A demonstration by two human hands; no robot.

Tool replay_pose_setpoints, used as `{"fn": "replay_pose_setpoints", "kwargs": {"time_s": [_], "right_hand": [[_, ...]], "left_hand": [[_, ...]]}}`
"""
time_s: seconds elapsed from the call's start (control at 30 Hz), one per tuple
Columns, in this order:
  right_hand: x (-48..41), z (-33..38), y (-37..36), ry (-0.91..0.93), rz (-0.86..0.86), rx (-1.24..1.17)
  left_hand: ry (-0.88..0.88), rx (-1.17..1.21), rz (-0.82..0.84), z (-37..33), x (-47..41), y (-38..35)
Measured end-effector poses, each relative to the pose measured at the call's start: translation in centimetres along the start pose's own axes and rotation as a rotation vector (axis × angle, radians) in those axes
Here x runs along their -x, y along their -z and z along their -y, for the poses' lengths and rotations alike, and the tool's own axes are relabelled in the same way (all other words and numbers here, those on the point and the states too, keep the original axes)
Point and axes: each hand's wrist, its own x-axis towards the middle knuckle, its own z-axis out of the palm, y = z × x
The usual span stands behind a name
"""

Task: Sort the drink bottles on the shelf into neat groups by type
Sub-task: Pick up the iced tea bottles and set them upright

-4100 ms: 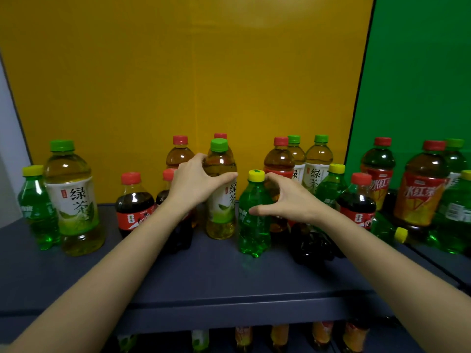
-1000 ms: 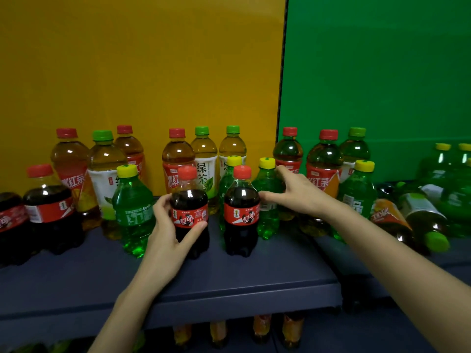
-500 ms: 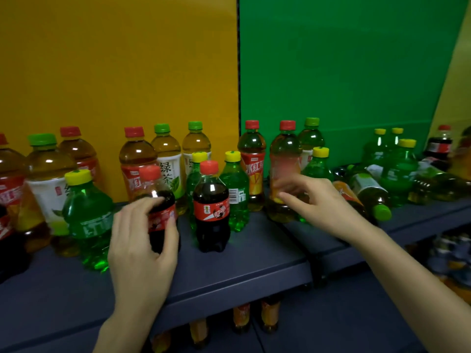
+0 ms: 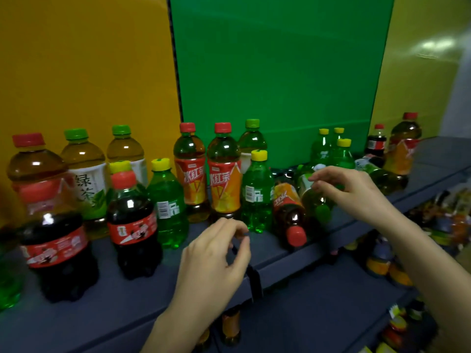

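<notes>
Toppled green-capped bottle [image 4: 314, 200] just under right hand's [image 4: 356, 192] released grip; left hand [image 4: 214, 258] empty.

We note a yellow wall panel [image 4: 84, 59] upper left, a green panel [image 4: 275, 62] centre. Cola bottle [image 4: 133, 225]: black, red cap, red label. Iced tea bottle [image 4: 224, 171]: orange-red label, red cap. Soda bottle [image 4: 257, 194]: green, yellow cap. Shelf [image 4: 127, 301]: dark blue-grey.

Glossy clear plastic bottles [image 4: 223, 171] stand on a matt dark shelf [image 4: 122, 299].
</notes>
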Motion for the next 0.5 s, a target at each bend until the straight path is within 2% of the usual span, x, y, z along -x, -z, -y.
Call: {"fn": "replay_pose_setpoints", "kwargs": {"time_s": [0.2,0.5], "right_hand": [[-4.6,-4.8,0.6,0.101,0.074,0.026],[-14.6,-7.7,-2.9,0.319,0.328,0.081]], "left_hand": [[0.074,-0.036,-0.023,-2.2,-3.0,-6.4],[0.383,-0.2,-0.119,-5.4,-5.3,-12.3]]}}
